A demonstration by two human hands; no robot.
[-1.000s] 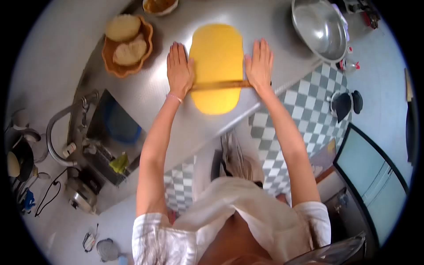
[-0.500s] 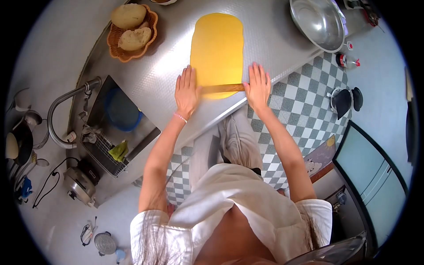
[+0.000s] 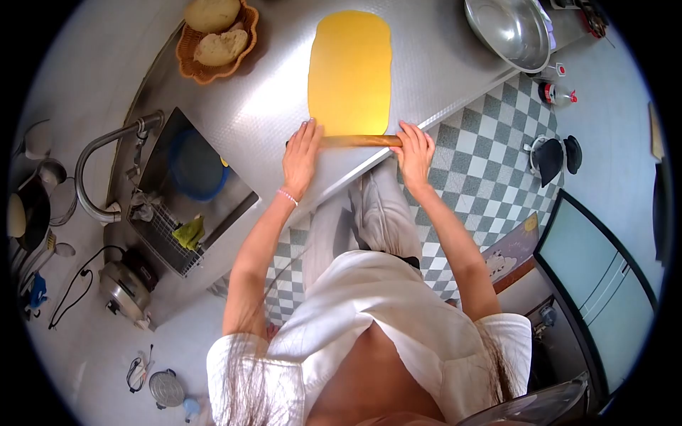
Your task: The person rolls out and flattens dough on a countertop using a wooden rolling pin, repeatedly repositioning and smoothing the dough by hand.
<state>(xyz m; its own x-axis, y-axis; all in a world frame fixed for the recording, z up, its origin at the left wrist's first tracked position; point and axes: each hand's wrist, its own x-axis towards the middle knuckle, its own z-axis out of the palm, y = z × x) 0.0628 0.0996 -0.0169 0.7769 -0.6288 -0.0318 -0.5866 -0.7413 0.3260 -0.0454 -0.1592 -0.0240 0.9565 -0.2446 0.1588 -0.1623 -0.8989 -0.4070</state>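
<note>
A long sheet of yellow dough lies flat on the metal counter. Along its near edge runs a wooden rolling pin, close to the counter's front edge. My left hand is over the pin's left end, fingers fairly straight, and a dark tip of the pin sticks out beyond it. At the other end my right hand grips the pin with bent fingers. A beaded bracelet circles my left wrist.
A wicker basket with pale dough lumps stands at the far left of the counter. To the right is a large steel bowl. The sink holding a blue basin and the curved faucet are on my left.
The rolling pin has come toward me across the dough, from over its near part to its near edge. My right fingers are more bent now. The view has shifted slightly.
</note>
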